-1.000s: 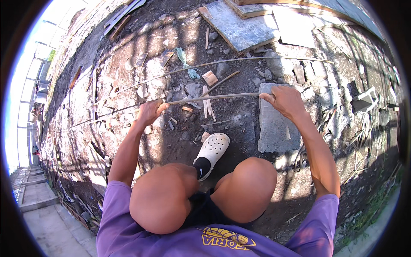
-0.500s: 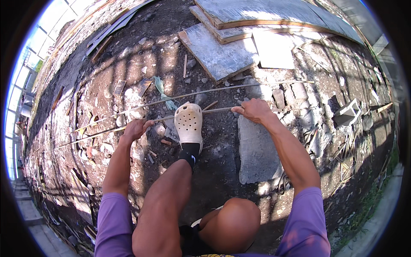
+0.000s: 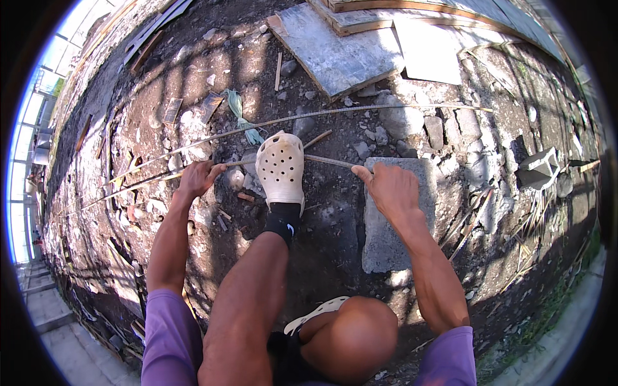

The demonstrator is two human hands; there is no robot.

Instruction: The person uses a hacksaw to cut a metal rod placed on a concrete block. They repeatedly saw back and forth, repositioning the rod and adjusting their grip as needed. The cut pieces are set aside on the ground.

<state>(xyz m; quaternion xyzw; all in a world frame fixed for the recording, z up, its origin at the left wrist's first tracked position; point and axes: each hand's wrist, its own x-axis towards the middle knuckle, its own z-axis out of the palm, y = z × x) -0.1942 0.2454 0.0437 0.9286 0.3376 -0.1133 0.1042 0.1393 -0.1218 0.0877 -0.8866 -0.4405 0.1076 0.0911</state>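
Note:
A thin rebar rod [image 3: 328, 161] runs sideways across the ground under my clog. My left hand [image 3: 196, 179] is closed round it, left of the shoe. At its right end my right hand [image 3: 394, 188] grips it with the thumb along the rod. The cream clog [image 3: 280, 166] presses down on the rod between both hands and hides its middle. To the right of the shoe, the rod slopes toward me. Beyond it lies a second, longer rebar rod [image 3: 347, 110], which neither hand touches.
A flat concrete slab [image 3: 385, 241] lies beneath my right hand. Wooden-edged panels [image 3: 341, 51] and a white sheet [image 3: 425, 55] are at the far side. A green plastic strip [image 3: 235, 109], stones and sticks litter the dirt. A hollow concrete block [image 3: 539, 168] stands at the right.
My right hand has come nearer to me and slightly right, pulling its end of the rod, which now slopes toward me. My left hand has shifted slightly left. The view has also shifted.

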